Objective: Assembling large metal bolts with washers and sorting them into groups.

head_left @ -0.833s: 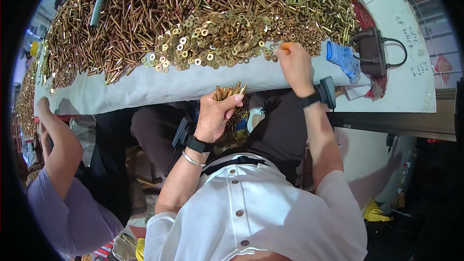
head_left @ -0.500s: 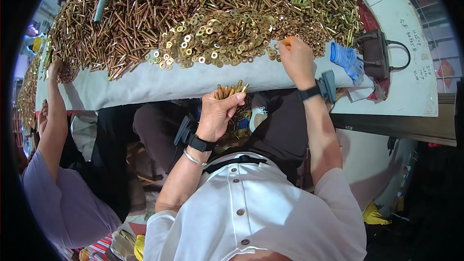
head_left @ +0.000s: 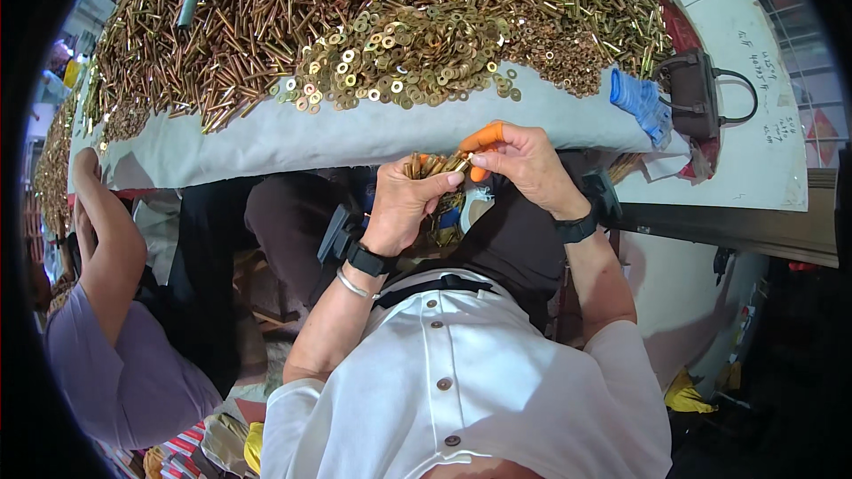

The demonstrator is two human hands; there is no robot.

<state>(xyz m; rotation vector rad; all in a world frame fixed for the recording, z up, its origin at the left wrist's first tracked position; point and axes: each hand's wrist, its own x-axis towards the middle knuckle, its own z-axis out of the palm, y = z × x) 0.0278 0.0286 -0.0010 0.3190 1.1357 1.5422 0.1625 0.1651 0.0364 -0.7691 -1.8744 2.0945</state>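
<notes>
My left hand is closed round a bundle of brass-coloured bolts, held above my lap at the table's near edge. The bolt ends stick up past the thumb. My right hand, with orange covers on some fingers, pinches at the end of one bolt on the bundle's right side. Whatever small piece lies between those fingertips is too hidden to name. Beyond my hands lie a heap of flat brass washers and, right of it, a heap of small nuts.
A large pile of metal bolts covers the table behind the washers. A blue glove and a dark handbag lie to the right. At the left, a person in a purple top reaches to the table edge.
My right hand has come back from the heap of small nuts to the bolts in my left hand. The co-worker's arm at the left has drawn lower.
</notes>
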